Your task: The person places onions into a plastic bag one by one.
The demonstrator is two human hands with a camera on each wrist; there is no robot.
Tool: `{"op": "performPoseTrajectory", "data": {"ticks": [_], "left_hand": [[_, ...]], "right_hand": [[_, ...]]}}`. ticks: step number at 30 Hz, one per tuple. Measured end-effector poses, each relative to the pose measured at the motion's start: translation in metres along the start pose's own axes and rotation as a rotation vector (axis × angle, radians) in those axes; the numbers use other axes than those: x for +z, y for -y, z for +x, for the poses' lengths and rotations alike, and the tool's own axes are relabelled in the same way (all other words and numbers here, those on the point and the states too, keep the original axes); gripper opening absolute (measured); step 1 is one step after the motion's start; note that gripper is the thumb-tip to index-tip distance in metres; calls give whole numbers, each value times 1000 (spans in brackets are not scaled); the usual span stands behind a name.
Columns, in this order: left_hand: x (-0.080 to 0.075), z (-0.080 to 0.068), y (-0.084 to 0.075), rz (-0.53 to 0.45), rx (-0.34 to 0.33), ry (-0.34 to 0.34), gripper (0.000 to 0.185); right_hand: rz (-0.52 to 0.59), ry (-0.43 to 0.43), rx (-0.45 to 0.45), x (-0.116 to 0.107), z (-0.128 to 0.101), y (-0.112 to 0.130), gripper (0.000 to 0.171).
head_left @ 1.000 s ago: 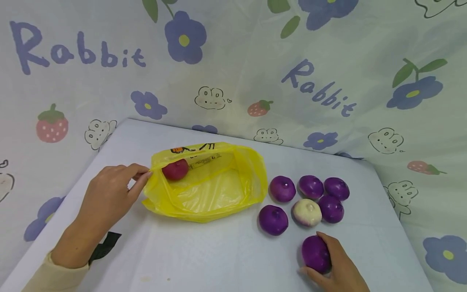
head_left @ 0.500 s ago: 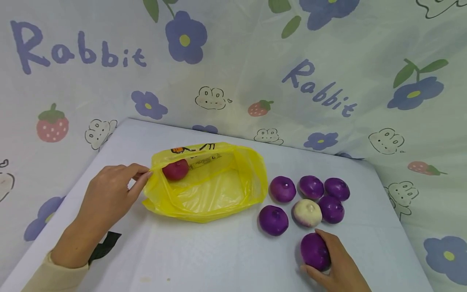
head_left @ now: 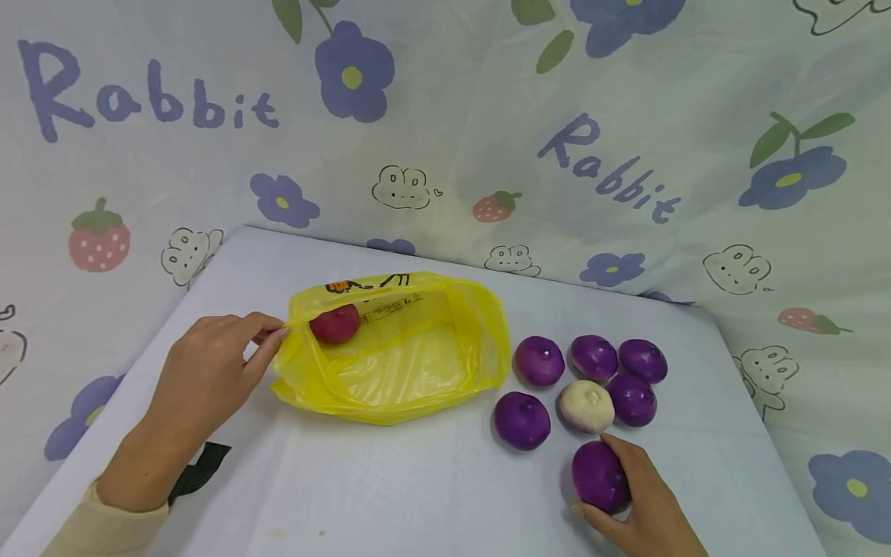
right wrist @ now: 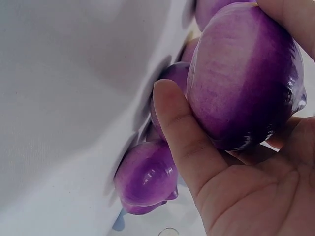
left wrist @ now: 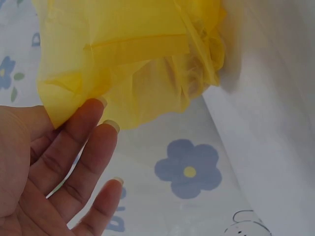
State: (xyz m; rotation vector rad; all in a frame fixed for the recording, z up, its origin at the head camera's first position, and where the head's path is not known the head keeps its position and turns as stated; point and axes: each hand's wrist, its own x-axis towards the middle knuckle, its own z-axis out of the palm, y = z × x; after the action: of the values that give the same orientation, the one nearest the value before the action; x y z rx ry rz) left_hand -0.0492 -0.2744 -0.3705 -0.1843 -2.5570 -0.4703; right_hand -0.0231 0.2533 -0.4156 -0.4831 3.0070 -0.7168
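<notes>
My left hand pinches the left edge of the open mouth of a yellow plastic bag, which lies on its side on the table. The wrist view shows the bag's thin film hanging from that pinch. Inside the bag at the left sits a round red, apple-like item, partly covered by the bag's edge. At the front right, my right hand holds a glossy purple onion between thumb and fingers. Close-up, the same onion appears just over the tabletop, with other onions behind it.
Several purple onions and one pale cream bulb lie grouped to the right of the bag. A dark strip shows beside my left wrist. A printed cloth wall rises behind the white table.
My right hand has shifted slightly away from me with the purple onion, closer to the grouped bulbs. My left hand and the bag have stayed put.
</notes>
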Motion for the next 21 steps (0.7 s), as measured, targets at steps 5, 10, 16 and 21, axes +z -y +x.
{"op": "performPoseTrajectory", "data": {"ticks": [5,10,16,21], "left_hand": [[0,0,0,-2,8,-10,21],[1,0,1,-5,26,-26,21],[1,0,0,-7,15,-23,20],[1,0,0,-1,10,-18,21]], "right_hand": [[-8,-16,-11,0,0,1,100],[0,8,35,-2,0,3,101],[-8,22,80,-4,1,6,103],[-12,0,82,-4,3,7,106]]}}
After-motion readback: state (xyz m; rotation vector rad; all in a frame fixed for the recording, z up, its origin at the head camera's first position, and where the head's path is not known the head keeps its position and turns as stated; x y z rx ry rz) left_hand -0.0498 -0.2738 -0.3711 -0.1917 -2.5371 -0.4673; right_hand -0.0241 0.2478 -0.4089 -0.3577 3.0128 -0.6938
